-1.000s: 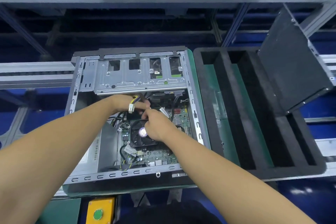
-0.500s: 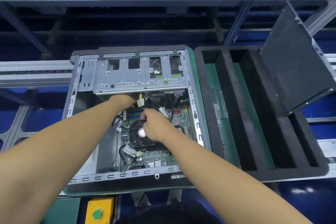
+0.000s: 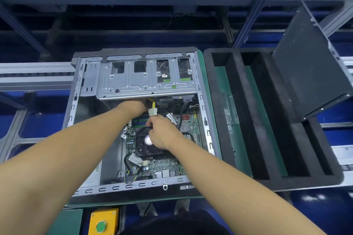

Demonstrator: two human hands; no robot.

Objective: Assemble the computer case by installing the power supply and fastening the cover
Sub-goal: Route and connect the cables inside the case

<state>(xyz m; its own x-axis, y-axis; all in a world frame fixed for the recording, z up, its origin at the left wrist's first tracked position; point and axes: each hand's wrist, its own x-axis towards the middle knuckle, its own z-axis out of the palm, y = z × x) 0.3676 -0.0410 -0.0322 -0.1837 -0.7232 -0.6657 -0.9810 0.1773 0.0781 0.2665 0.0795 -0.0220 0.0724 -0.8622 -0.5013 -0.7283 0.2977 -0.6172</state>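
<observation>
We are finding open room inside the computer case (image 3: 114, 188) over its bare left floor, beside the motherboard (image 3: 164, 166). The drive cage (image 3: 133, 84) is roofing the far end, with our left hand (image 3: 134, 104) tucked under its edge. The cooler fan (image 3: 144, 147) and loose cables (image 3: 182, 108) are crowding the right side around our right hand (image 3: 162, 135).

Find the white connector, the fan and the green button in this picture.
white connector (image 3: 152, 111): head view, on its plastic body.
fan (image 3: 142, 144): head view, on its dark left side.
green button (image 3: 100, 226): head view, on its round cap.
</observation>
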